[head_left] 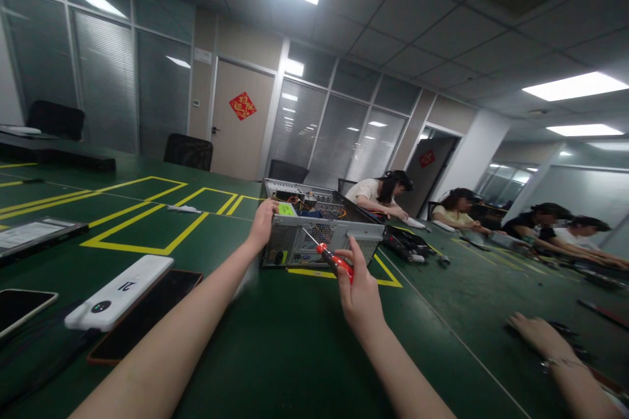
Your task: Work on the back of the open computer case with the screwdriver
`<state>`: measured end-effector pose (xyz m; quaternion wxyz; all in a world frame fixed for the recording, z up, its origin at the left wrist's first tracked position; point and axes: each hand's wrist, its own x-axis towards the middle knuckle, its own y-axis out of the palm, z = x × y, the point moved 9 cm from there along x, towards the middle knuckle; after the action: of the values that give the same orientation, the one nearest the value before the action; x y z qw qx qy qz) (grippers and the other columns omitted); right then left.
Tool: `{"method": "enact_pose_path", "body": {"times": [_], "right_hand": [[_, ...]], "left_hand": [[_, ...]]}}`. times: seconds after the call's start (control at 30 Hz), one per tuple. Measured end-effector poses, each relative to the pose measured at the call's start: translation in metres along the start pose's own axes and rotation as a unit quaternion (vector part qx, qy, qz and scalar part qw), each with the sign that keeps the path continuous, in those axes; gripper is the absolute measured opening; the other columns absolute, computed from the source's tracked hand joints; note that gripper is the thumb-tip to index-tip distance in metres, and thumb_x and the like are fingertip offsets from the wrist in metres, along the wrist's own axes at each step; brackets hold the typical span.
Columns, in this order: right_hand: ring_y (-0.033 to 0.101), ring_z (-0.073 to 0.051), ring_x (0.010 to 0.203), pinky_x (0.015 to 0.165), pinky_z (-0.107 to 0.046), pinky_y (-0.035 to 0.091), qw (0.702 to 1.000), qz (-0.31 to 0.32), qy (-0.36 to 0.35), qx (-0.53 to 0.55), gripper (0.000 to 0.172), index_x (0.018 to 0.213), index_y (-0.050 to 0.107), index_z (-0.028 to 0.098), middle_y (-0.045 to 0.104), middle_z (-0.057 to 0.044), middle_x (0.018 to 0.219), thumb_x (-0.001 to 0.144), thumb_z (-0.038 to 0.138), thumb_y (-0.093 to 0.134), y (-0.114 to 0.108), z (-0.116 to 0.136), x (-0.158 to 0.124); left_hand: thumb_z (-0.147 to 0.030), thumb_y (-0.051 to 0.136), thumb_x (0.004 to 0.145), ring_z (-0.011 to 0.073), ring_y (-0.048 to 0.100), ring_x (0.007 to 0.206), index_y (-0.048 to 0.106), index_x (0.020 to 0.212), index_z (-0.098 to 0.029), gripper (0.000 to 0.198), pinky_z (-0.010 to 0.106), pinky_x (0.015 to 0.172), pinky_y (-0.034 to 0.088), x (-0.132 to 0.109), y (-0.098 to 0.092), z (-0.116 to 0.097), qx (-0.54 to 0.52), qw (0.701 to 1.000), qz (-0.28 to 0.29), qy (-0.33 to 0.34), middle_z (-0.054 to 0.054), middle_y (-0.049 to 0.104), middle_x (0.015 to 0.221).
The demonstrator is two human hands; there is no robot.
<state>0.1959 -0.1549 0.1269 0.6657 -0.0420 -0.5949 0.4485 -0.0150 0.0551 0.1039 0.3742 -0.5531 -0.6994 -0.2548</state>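
Note:
An open computer case lies on the green table with its rear panel facing me, and cables show inside it. At its left end, my left hand grips the upper corner beside a bright green label. My right hand holds a red and black screwdriver in front of the panel. The screwdriver's thin shaft points up and left at the case's back. Whether the tip touches a screw is too small to tell.
Left of my arm lie a white power bank, a dark phone, another phone and a hard drive. Black parts sit right of the case. A co-worker's hand rests at the right; several people work farther back.

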Motion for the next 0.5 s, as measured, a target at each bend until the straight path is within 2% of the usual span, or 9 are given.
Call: {"method": "enact_pose_path", "body": {"times": [0.07,0.13,0.23,0.4,0.5], "right_hand": [[0.069,-0.024,0.093,0.075,-0.038,0.057,0.999,-0.018,-0.027,-0.006,0.060,0.152,0.015,0.027,0.063,-0.015,0.122,0.097,0.024,0.040,-0.003,0.005,0.000],[0.067,-0.026,0.101,0.076,-0.039,0.057,0.994,-0.052,-0.092,-0.028,0.069,0.152,0.012,0.030,0.058,-0.017,0.128,0.094,0.022,0.047,-0.007,0.017,-0.002],[0.065,-0.029,0.106,0.078,-0.042,0.057,0.984,-0.081,-0.145,-0.063,0.074,0.152,0.015,0.029,0.055,-0.019,0.131,0.089,0.022,0.053,-0.010,0.027,-0.004],[0.070,-0.021,0.086,0.070,-0.033,0.058,0.997,-0.040,-0.053,-0.034,0.060,0.152,0.016,0.027,0.065,-0.012,0.116,0.097,0.022,0.038,-0.007,0.010,0.000],[0.069,-0.020,0.087,0.071,-0.034,0.057,0.997,-0.045,-0.058,-0.019,0.063,0.152,0.016,0.028,0.063,-0.012,0.116,0.095,0.019,0.042,-0.007,0.010,0.000]], "left_hand": [[-0.032,0.023,0.097,0.0197,0.057,0.114,0.053,0.073,-0.023,0.039,0.039,0.114,0.037,0.000,0.000,0.000,0.000,1.000,0.003,-0.001,0.005,0.067,0.102],[-0.032,0.024,0.097,0.0198,0.057,0.114,0.053,0.074,-0.023,0.038,0.039,0.113,0.037,0.000,0.000,0.000,-0.001,1.000,0.003,0.002,0.005,0.067,0.103],[-0.032,0.024,0.097,0.0195,0.057,0.113,0.052,0.074,-0.023,0.038,0.039,0.113,0.038,0.000,0.000,0.000,-0.001,1.000,-0.001,0.004,0.005,0.067,0.103],[-0.031,0.024,0.096,0.0189,0.058,0.110,0.052,0.073,-0.023,0.038,0.037,0.113,0.038,0.001,0.001,0.001,-0.001,1.000,-0.002,0.010,0.005,0.067,0.101],[-0.030,0.024,0.096,0.0193,0.058,0.110,0.052,0.072,-0.023,0.037,0.038,0.113,0.038,0.001,0.000,-0.001,-0.001,1.000,-0.001,0.017,0.005,0.067,0.101]]}}
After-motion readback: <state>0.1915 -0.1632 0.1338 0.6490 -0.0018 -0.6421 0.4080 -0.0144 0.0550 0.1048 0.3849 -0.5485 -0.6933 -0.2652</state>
